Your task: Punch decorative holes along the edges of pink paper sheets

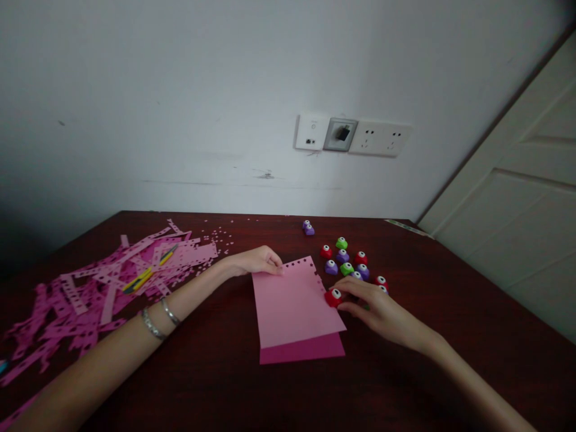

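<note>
A light pink paper sheet [292, 303] lies on the dark wooden table [216, 372], over a darker pink sheet [310, 350]. Small holes run along its top and right edges. My left hand [254, 262] rests with curled fingers on the sheet's top left corner, holding it down. My right hand [373, 306] grips a small red paper punch [333, 296] set on the sheet's right edge. Silver bracelets [157, 319] circle my left wrist.
Several red, green and purple punches [346, 262] cluster behind my right hand; one purple punch [308, 228] sits apart near the wall. A heap of punched pink strips [90, 288] with a yellow cutter [139, 279] covers the table's left. Wall sockets [353, 135] and a door [517, 198] stand behind.
</note>
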Demonstrator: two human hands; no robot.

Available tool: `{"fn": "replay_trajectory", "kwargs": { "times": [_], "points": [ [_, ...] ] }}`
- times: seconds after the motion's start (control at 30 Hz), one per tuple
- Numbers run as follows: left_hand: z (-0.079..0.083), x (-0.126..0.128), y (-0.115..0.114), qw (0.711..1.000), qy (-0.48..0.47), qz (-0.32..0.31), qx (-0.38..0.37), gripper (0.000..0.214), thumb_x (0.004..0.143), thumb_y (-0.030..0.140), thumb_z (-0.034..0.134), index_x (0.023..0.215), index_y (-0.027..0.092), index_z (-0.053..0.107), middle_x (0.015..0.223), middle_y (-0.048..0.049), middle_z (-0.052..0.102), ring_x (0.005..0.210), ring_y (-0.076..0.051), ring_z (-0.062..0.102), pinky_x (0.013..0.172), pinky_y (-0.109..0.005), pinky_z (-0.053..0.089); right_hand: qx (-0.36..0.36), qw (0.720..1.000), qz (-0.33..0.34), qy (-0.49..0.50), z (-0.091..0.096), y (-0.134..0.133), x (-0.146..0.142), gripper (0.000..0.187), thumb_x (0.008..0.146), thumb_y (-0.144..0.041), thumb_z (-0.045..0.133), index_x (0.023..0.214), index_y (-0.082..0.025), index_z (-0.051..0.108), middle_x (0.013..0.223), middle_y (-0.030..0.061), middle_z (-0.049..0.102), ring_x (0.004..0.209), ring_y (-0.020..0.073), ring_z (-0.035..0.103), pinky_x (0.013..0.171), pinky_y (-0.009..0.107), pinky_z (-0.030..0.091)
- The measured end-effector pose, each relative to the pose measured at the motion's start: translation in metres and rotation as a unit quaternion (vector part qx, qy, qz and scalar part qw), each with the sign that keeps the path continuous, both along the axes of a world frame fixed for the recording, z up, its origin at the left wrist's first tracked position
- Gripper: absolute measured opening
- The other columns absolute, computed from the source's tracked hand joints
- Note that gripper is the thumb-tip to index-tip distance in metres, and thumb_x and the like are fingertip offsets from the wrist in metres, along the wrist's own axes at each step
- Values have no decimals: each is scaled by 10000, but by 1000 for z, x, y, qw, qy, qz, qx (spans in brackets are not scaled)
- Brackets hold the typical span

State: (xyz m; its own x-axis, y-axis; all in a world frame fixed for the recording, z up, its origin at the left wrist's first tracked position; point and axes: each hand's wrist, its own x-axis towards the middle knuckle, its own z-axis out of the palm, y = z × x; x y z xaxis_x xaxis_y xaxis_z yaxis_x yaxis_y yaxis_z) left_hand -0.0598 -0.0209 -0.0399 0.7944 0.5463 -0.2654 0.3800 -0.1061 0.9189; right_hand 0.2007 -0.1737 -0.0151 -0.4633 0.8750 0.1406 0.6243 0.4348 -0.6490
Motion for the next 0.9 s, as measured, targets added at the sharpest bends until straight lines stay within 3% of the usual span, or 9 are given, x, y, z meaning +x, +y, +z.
{"fn": "replay_trajectory", "kwargs": {
  "times": [0.9],
  "points": [
    [-3,-1,2,1000,-8,-7,7,217,661,342,681,758,148,688,704,-29,664,598,-108,554,580,-244,396,10,1000,6,-14,3,-2,-1,171,885,-217,437,1005,-218,560,1059,52,562,983,188,523,883,344,434]
  ]
}}
